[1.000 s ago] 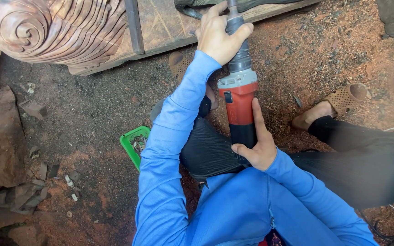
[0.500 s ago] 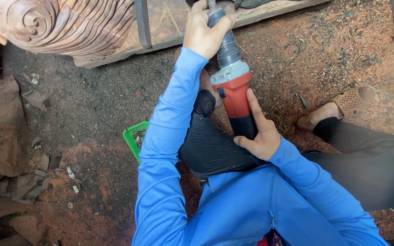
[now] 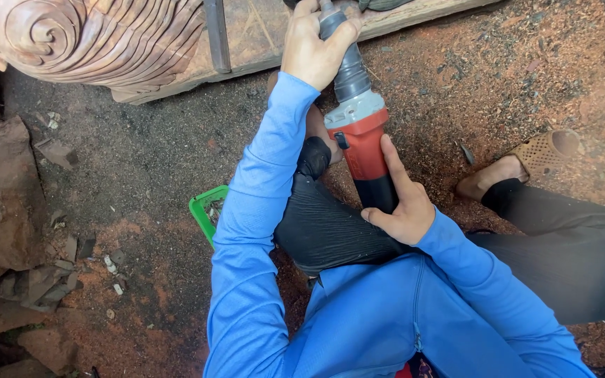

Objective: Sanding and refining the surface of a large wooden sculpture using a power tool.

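Red and black, with a grey metal collar and a dark ribbed neck, the die grinder [image 3: 363, 136] lies lengthwise between both hands above the person's bent knee. Its working tip runs out past the top edge of the view, so the bit cannot be seen. The left hand [image 3: 314, 49] wraps the ribbed neck near the top, fingers [image 3: 346, 33] curled tight around it; the fingertips on the far side are hidden. The right hand [image 3: 402, 204] cups the black rear of the body, thumb stretched up along the red casing, the other fingers closed round the underside and mostly out of sight. Blue sleeves cover both arms.

A carved wooden piece [image 3: 92, 38] with a spiral and flowing ridges is cut off at the upper left corner, resting on a plank [image 3: 260, 35] that is also cropped. A small green tray [image 3: 204, 210] pokes out from behind the left sleeve; its contents are too small to make out. A tan perforated sandal [image 3: 544, 150] sits on the sawdust-covered floor [image 3: 141, 175], and stone-like chunks [image 3: 8, 210] line the left edge.
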